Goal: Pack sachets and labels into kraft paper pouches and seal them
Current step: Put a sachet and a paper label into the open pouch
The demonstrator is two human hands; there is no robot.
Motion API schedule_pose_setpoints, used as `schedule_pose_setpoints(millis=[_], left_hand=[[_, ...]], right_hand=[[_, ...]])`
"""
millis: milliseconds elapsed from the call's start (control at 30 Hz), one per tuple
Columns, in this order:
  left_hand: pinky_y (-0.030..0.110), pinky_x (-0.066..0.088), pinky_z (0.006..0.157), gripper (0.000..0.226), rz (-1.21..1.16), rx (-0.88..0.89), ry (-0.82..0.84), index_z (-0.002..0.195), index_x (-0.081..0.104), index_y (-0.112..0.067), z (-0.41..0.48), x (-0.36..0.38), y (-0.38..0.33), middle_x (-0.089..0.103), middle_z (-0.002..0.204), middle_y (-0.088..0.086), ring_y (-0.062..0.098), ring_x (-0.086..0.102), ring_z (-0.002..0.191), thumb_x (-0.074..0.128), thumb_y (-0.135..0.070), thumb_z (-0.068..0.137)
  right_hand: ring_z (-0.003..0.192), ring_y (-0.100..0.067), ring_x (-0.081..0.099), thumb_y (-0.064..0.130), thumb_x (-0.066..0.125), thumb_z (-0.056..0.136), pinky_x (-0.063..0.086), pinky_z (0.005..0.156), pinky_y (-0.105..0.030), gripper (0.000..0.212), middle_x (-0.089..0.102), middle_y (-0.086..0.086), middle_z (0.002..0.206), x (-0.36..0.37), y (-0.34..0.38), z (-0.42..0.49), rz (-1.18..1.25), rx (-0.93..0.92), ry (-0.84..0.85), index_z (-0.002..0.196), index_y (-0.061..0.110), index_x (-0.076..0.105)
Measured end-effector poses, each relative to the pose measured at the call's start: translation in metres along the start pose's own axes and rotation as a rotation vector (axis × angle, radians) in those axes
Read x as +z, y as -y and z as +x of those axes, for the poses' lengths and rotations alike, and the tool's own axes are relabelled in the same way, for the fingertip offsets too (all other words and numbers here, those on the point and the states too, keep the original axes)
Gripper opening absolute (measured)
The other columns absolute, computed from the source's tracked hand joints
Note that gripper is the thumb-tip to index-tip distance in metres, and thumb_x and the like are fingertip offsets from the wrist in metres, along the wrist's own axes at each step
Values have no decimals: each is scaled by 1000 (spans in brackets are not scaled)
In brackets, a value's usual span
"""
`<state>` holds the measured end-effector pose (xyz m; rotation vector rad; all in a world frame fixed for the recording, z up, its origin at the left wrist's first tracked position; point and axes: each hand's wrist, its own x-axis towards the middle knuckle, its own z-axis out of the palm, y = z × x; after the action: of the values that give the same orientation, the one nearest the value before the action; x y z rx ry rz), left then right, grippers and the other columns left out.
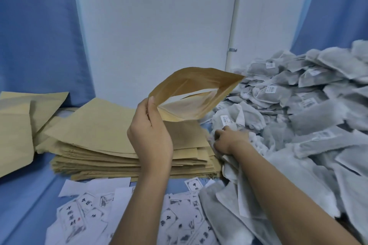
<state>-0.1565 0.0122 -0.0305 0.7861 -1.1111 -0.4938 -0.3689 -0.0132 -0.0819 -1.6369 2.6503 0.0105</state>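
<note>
The left hand (151,135) pinches 1 kraft pouch (196,93) by the near corner of its mouth, thumb on the inner lip, and holds it in the air above the stack of flat pouches (111,143), its opening spread wide and facing 3 o'clock. The right hand (229,141) is closed on a bunch of grey sachets (239,119) at the edge of the sachet heap (310,109), which fills the blue tabletop (23,195) from 1 to 5 o'clock. Printed labels (79,217) lie scattered at 6 o'clock, below both forearms.

The pouch looks light and fairly stiff, so a pinch at 1 corner seems enough to hold it, though the mouth will likely sag shut unless the paper stays bowed. The sachets look soft, limp and light, with trailing strings that may snag neighbours; a bundled grip round their middles should suit best. The labels are thin flat sheets, probably easiest to lift by sliding 1 edge free.
</note>
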Motion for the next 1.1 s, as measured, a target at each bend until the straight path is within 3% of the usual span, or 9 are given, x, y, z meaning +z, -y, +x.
schedule_pose_setpoints(millis=[167,300,367,433,533,633,767,967,1100], left_hand=[[5,36,63,32,-11,33,4,96,67,-6,-18,-20,-13,56,72,-11,-8,51,65,42,-25,100],[9,39,66,28,-15,15,-5,100,67,-13,-33,-38,-19,63,78,-6,-4,51,68,43,-27,100],[14,41,68,27,-7,13,2,105,68,-17,-40,-45,-20,62,80,-7,-1,50,70,43,-27,100],[13,40,67,29,3,9,13,107,68,-13,-45,-48,-20,60,79,-5,0,48,69,43,-26,100],[8,38,65,28,15,4,43,106,68,-11,-51,-48,-22,60,78,-4,0,47,69,44,-23,100],[14,39,68,28,32,31,68,109,68,-11,-54,-46,-25,63,83,0,0,47,71,44,-24,100],[13,39,69,29,38,46,85,108,68,-10,-55,-44,-23,66,86,2,0,48,74,44,-24,100],[8,39,70,29,38,55,102,108,67,-10,-58,-45,-26,67,90,0,0,51,77,44,-23,99],[0,36,71,29,41,79,105,108,68,-9,-57,-44,-29,64,90,-6,-2,52,81,44,-23,99]], right_hand=[[141,-39,18,32,41,95,19,111,-50,45,2,2,161,-1,7,-28,239,-38,-221,140,38,40],[124,-30,45,4,47,87,39,95,-36,40,52,-13,132,-13,13,-63,649,-158,-494,125,7,57],[111,-29,51,3,47,82,41,81,-35,37,60,-11,118,-18,13,-83,631,-103,-600,115,8,63],[111,-28,52,5,48,77,37,86,-36,38,65,-7,113,-23,8,-98,468,37,-680,108,15,67],[126,-26,42,12,45,79,21,110,-45,36,62,-4,118,-19,0,-110,259,254,-538,107,19,67],[128,-31,39,21,43,86,27,105,-44,35,54,-9,130,-3,-1,-110,345,345,-340,116,12,58],[110,-33,46,30,45,89,38,82,-37,30,53,-12,119,21,0,-108,321,232,-500,108,8,54],[62,-20,49,34,48,86,29,50,-28,33,47,5,58,18,12,-117,791,45,-783,58,22,37],[70,-12,52,19,56,82,38,60,-22,18,57,1,67,3,39,-133,938,-393,-908,66,10,54]])
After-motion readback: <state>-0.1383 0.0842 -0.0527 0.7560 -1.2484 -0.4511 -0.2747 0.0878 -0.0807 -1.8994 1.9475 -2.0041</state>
